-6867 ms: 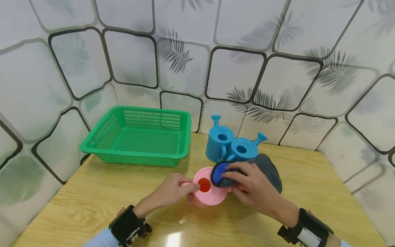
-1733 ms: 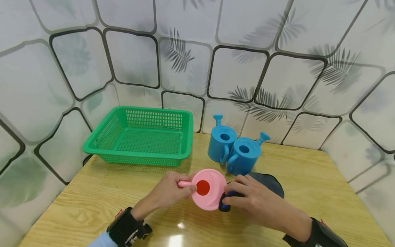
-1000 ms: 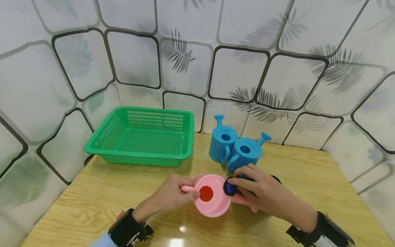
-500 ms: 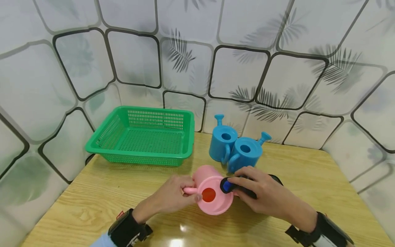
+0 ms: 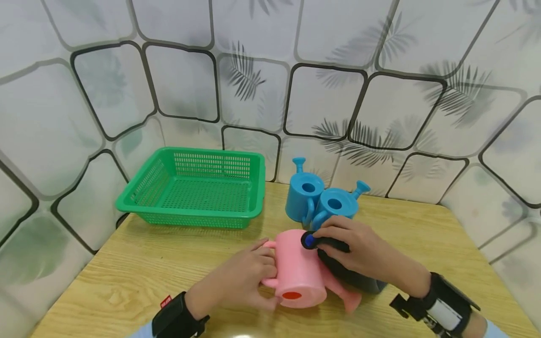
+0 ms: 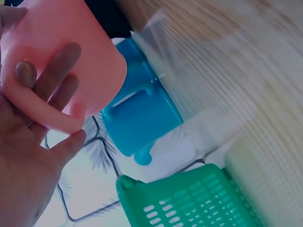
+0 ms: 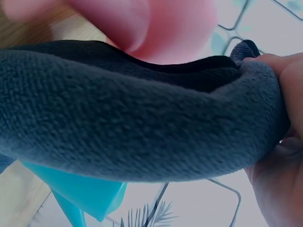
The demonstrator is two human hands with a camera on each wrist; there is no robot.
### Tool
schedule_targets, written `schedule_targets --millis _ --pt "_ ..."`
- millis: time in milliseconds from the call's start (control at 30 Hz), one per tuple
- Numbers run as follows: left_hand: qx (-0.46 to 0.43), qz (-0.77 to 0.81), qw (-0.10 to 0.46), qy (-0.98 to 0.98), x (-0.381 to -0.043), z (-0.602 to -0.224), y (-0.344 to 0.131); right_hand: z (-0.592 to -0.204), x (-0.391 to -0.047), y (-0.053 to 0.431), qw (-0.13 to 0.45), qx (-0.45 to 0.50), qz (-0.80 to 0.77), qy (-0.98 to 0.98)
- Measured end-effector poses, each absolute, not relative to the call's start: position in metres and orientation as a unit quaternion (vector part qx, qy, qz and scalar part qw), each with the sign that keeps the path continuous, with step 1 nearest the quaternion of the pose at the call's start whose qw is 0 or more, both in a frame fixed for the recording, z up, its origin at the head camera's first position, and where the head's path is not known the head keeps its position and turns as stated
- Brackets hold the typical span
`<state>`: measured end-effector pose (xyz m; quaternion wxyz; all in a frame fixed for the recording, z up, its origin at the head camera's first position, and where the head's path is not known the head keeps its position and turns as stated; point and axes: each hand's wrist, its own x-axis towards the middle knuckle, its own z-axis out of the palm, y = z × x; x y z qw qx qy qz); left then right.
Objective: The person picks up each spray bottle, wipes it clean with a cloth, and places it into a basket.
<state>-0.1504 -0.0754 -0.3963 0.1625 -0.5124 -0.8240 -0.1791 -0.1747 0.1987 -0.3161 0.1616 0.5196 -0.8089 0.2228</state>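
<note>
A pink watering can (image 5: 297,270) is tipped over in mid-view, its round, red-looking opening (image 5: 291,295) facing down towards me. Its spout (image 5: 351,299) points to the lower right. My left hand (image 5: 243,277) holds the handle; in the left wrist view, fingers pass through the handle loop (image 6: 45,113). The right hand (image 5: 363,246) pinches a dark grey cloth (image 5: 352,277) with a blue patch, its folded edge against the can's side. In the right wrist view the plush cloth (image 7: 132,113) hangs from thumb and fingers (image 7: 293,80), hiding part of the can.
Two blue watering cans, one left (image 5: 302,202) and one right (image 5: 338,202), stand close together behind the hands. At the back left sits a green perforated basket (image 5: 211,219). A patterned curtain-like backdrop (image 5: 249,108) rises behind the wooden table (image 5: 139,263).
The pink can has turned so its opening faces lower and its side shows. My left hand has shifted its hold on the handle. The cloth has moved from the can's rim to its side.
</note>
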Motion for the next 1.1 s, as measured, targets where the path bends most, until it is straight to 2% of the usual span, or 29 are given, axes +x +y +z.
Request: schedule_targets --millis 133,467,833,1100 --pt "-0.533 -0.135 0.191 -0.813 -0.145 -0.395 -0.07 -0.32 -0.183 0.189 0.158 0.517 0.2 -0.817" --pt "-0.544 -0.113 0.222 -0.801 -0.142 -0.396 -0.065 -0.329 -0.184 0.177 0.161 0.492 0.186 -0.835" --pt "-0.526 -0.099 0.227 -0.814 -0.151 -0.398 -0.072 -0.329 -0.15 0.169 0.039 0.528 0.184 -0.828" --pt "-0.529 -0.112 0.228 -0.81 -0.159 -0.401 -0.078 -0.333 -0.14 0.169 0.096 0.577 0.17 -0.793"
